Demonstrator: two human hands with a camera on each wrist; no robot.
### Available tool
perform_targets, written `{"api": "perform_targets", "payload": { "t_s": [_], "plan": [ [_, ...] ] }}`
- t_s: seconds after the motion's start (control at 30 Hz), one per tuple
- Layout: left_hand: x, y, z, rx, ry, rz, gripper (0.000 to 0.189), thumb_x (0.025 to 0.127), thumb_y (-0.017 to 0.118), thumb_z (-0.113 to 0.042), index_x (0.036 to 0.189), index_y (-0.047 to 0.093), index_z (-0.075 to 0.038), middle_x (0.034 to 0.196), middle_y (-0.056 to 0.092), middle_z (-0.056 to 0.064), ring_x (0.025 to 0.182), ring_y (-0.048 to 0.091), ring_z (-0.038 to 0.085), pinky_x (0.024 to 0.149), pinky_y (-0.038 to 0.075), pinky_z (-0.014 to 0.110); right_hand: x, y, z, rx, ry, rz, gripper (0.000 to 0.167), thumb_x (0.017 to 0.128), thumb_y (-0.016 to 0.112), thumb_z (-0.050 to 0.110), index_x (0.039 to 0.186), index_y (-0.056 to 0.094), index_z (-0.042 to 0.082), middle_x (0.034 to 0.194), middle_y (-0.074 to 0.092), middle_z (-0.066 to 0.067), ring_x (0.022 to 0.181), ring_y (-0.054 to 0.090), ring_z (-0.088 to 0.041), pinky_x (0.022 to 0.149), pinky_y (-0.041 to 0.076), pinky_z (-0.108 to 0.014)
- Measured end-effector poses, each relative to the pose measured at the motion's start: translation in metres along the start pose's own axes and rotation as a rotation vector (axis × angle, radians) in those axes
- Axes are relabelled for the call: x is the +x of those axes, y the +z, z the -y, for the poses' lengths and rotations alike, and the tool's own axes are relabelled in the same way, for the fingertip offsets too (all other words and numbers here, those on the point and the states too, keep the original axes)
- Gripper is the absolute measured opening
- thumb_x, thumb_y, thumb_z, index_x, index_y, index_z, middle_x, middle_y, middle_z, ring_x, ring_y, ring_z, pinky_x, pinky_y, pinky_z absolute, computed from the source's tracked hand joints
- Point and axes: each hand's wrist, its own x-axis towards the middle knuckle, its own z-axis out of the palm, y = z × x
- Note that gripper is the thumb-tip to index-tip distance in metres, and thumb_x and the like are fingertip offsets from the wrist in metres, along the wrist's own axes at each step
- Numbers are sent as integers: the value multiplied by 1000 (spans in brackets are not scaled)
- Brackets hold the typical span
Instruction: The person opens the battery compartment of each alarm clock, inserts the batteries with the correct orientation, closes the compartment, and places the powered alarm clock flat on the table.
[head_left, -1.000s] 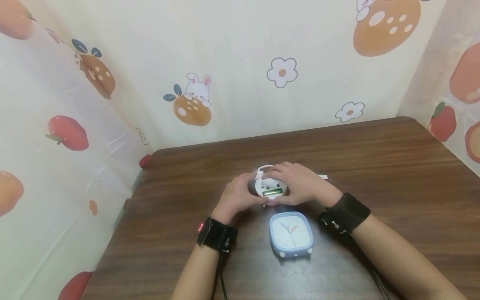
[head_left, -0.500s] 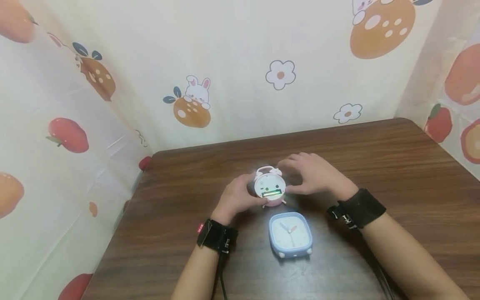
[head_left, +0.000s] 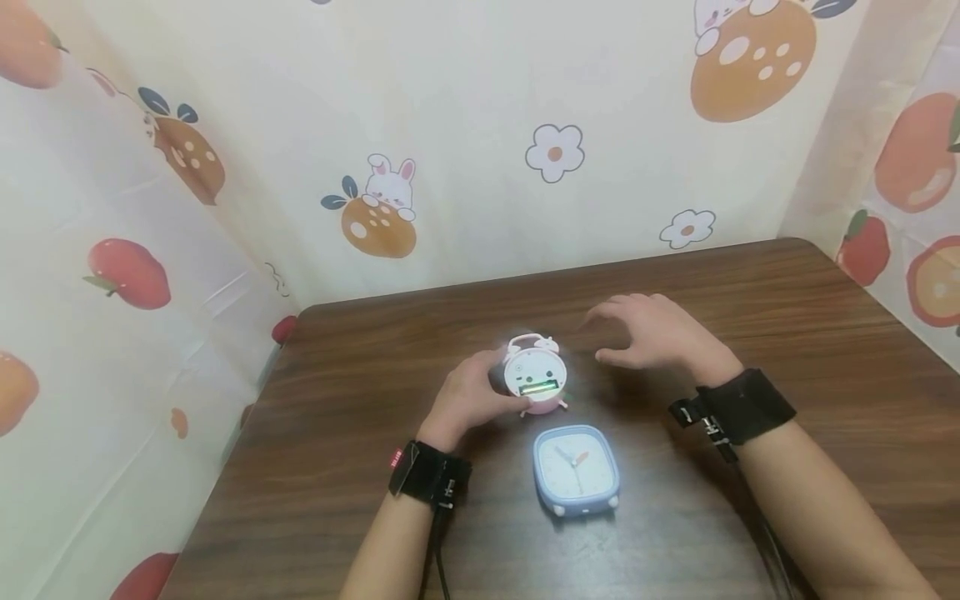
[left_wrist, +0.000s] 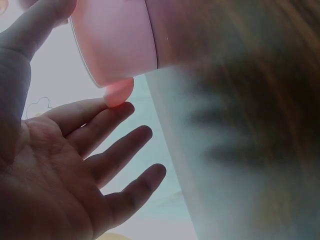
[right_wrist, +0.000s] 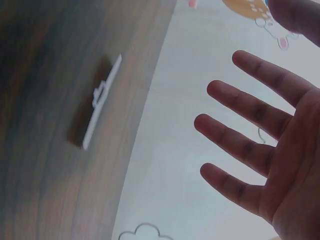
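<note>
A small pink twin-bell alarm clock stands on the table with its white back towards me. In its uncovered battery slot lies a green battery. My left hand holds the clock from the left, thumb at the lower back edge. In the left wrist view a fingertip touches a rounded pink bell, while other fingers are spread. My right hand hovers to the right of the clock, fingers apart and holding nothing. The right wrist view shows a thin white battery cover on the table; in the head view it is hidden.
A blue square alarm clock with white feet lies in front of the pink one, dial up. The brown wooden table meets a fruit-and-rabbit-patterned curtain at the back. Cables trail from both black wrist straps.
My right hand has let go of the pink clock and drawn away to the right. The left hand stays at the clock, which keeps its place.
</note>
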Motion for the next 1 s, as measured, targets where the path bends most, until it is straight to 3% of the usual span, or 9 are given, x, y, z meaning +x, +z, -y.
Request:
{"api": "perform_targets", "payload": {
  "t_s": [0.2,0.43,0.7,1.0],
  "plan": [
    [0,0,0,-1,7,-3,87,66,82,-54,141,47,-27,137,54,-3,123,48,19,102,42,51,-5,-7,-11,28,89,13,42,80,72,36,119,64,21,121,65,1,103,63,-23,83,51,-44],
    [0,0,0,-4,3,-2,88,66,82,-55,141,48,-26,135,55,-3,119,49,19,99,43,50,-10,-9,-23,33,172,98,45,83,70,34,123,63,14,126,63,-9,107,61,-29,87,49,-52],
    [-1,-1,0,4,4,-7,87,66,82,-54,141,48,-25,136,54,-3,120,49,19,100,43,49,-11,-3,-34,79,212,173,51,83,70,33,127,61,8,122,65,-13,105,63,-29,86,50,-53],
    [-2,0,-1,5,4,-1,89,67,82,-54,143,46,-26,140,53,-2,125,48,20,103,41,51,-11,6,-44,119,204,228,43,80,73,33,118,66,15,112,70,-3,100,64,-23,83,51,-50]
  ]
}}
